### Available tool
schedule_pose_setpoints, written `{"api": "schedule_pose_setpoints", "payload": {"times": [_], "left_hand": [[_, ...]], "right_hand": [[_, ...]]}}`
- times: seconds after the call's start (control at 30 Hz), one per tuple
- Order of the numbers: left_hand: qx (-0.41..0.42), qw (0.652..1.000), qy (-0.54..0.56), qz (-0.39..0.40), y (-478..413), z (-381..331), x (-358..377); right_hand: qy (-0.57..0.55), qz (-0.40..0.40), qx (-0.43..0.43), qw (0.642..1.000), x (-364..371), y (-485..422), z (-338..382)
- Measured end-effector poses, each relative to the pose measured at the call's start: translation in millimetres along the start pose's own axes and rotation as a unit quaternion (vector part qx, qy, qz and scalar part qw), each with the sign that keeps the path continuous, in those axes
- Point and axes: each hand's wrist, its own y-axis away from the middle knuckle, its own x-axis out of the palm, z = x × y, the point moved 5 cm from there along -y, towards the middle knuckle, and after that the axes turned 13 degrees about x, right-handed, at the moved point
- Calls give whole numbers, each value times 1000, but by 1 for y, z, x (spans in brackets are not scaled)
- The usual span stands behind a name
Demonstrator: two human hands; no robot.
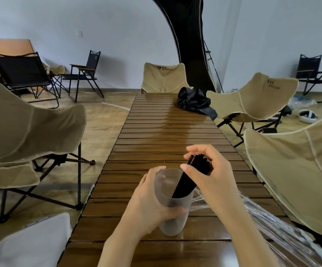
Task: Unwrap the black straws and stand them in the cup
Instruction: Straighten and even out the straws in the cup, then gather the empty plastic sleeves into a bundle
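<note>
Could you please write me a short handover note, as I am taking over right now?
Left hand grips the frosted cup, upright at the near end of the wooden table.
Right hand holds the black straws in a tilted bundle, lower ends inside the cup.
Clear wrappers lie on the table, right of the cup.
Done: these straws are unwrapped.
Left: let go so they stand in the cup; whether wrapped straws remain among the plastic, I cannot tell.
</note>
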Motion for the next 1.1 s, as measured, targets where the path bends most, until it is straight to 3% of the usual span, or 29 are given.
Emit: {"api": "schedule_pose_setpoints", "payload": {"times": [0.2,0.37,0.47,0.6,0.7,0.9,1.1], "left_hand": [[1,1000,0,6,0,-1,3],[4,999,-1,-53,4,0,-9],[9,995,5,-100,3,2,-22],[10,988,-26,-149,5,0,-35],[11,979,-41,-200,6,-1,-45],[-18,945,-82,-317,20,12,-69],[-77,941,-95,-317,23,33,-61]], "right_hand": [[-23,24,-7,999,-1,-1,-2],[-82,-18,5,996,-25,-5,-8],[-84,-27,62,994,-34,-8,-25],[88,57,116,988,-13,-9,-52],[251,141,125,950,13,-5,-75],[354,197,140,903,42,5,-109],[392,199,115,891,53,8,-117]]}}
